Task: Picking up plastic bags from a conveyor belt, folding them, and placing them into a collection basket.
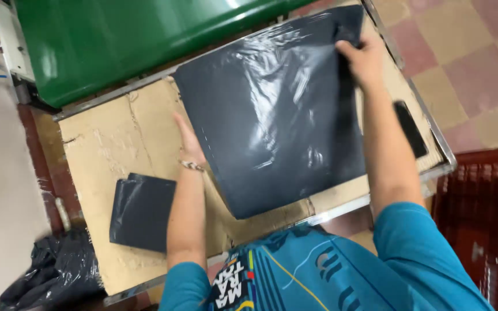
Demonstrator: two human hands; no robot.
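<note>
A metal-edged table carries a worn cardboard sheet that covers most of its top. On the cardboard lie a large glossy dark bag, a small folded dark bag near the front edge, and a thin black strip, perhaps a phone, at the right side. A green cover rests along the table's far edge.

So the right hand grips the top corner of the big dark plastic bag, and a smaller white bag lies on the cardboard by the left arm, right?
Not quite: the smaller bag is dark, not white, as the head view shows. The rest holds: the right hand grips the big dark plastic bag at its top corner.
</note>
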